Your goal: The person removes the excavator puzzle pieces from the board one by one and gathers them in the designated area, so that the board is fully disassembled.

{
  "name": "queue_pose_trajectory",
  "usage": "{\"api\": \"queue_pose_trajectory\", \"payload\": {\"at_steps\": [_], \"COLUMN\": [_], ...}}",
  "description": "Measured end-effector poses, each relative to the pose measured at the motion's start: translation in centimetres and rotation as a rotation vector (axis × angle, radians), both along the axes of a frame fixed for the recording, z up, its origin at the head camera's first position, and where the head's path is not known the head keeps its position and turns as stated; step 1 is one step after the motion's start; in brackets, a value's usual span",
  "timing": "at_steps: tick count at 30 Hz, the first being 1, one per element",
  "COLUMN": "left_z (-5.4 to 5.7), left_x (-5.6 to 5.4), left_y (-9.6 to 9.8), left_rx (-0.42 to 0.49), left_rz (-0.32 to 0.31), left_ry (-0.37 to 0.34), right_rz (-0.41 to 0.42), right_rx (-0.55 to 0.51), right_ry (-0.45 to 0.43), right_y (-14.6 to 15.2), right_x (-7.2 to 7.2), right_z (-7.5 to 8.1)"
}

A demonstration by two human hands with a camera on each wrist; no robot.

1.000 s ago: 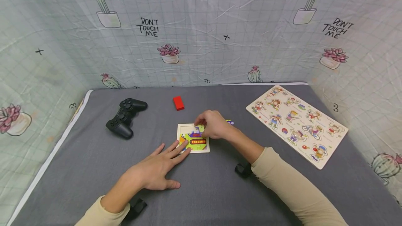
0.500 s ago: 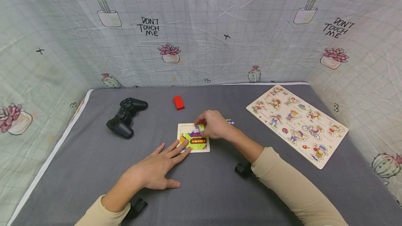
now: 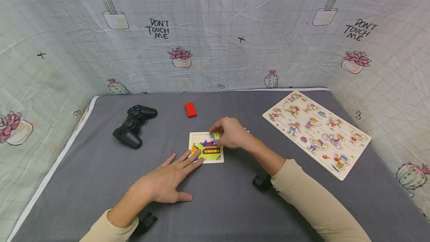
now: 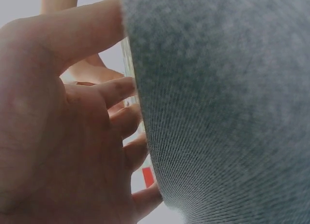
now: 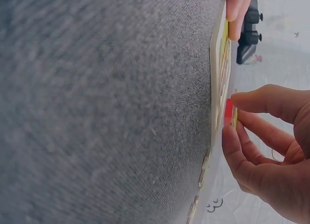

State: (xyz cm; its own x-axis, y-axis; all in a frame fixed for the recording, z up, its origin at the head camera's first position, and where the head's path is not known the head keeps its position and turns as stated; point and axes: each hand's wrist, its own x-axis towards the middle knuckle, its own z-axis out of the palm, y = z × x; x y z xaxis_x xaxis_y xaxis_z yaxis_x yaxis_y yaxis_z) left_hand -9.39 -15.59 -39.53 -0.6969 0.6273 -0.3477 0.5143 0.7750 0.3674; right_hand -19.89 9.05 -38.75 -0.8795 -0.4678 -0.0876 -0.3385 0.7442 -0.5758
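A small wooden jigsaw puzzle (image 3: 199, 136) lies mid-table in the head view, partly filled with green, yellow and purple pieces. Its upper left part is bare wood. My left hand (image 3: 164, 184) lies spread out, its fingertips resting on the lower left corner of the frame. Over the upper right corner, my right hand (image 3: 230, 133) pinches a puzzle piece (image 3: 215, 136) between thumb and fingers. In the right wrist view that puzzle piece (image 5: 235, 117) appears edge-on, raised above the board. Loose puzzle pieces (image 5: 204, 170) lie beyond the board, mostly hidden by my right hand in the head view.
A black game controller (image 3: 135, 126) lies at the left. Behind the puzzle is a red block (image 3: 190, 110). At the right a larger wooden board with cartoon figures (image 3: 317, 135) lies at an angle. Printed cloth walls (image 3: 215, 47) stand around the grey table.
My right hand has shifted very slightly at the puzzle's upper right corner, still pinching the piece. The left hand stays in place on the frame.
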Motion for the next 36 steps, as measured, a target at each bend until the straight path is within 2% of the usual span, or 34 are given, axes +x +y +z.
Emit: {"api": "queue_pose_trajectory", "payload": {"at_steps": [6, 22, 36], "left_z": [0.0, -0.1, -0.2], "left_x": [0.1, 0.0, 0.1], "left_y": [-0.1, -0.2, -0.2], "left_rx": [0.023, 0.011, 0.024], "left_rz": [-0.01, -0.002, -0.011], "left_ry": [0.012, 0.01, 0.015], "right_rz": [-0.003, -0.005, -0.066], "right_rx": [-0.036, -0.115, -0.132], "right_ry": [-0.007, -0.03, -0.037], "right_y": [0.8, 3.3, 5.4], "right_x": [0.1, -0.3, -0.1], "right_z": [0.1, -0.3, -0.1]}}
